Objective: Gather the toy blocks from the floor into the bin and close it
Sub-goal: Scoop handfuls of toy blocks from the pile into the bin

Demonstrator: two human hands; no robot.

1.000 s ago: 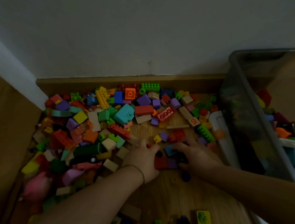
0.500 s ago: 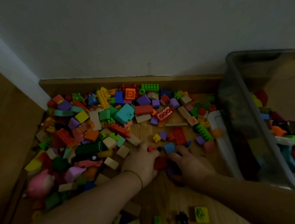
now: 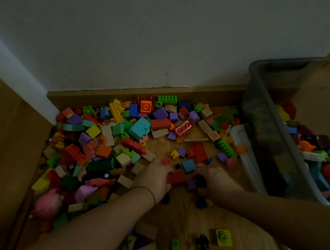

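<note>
A big heap of coloured toy blocks (image 3: 120,138) covers the wooden floor against the wall. At the right stands a clear plastic bin (image 3: 272,133), holding several blocks, its top open. My left hand (image 3: 156,179) and my right hand (image 3: 215,178) rest low on the floor at the heap's near edge, cupped toward each other. A red block (image 3: 176,177), a purple block (image 3: 192,184) and a dark piece (image 3: 201,180) lie pressed between them. Fingers of both hands curl around this small cluster.
A white lid (image 3: 243,151) leans along the bin's left side. A wooden baseboard (image 3: 145,90) and wall bound the heap at the back, a wooden panel (image 3: 3,143) at the left. More loose blocks, a yellow tile (image 3: 224,237) among them, lie near my arms.
Both hands have drawn back toward me and closer together, dragging the red and purple blocks with them. The view has shifted slightly right and nearer.
</note>
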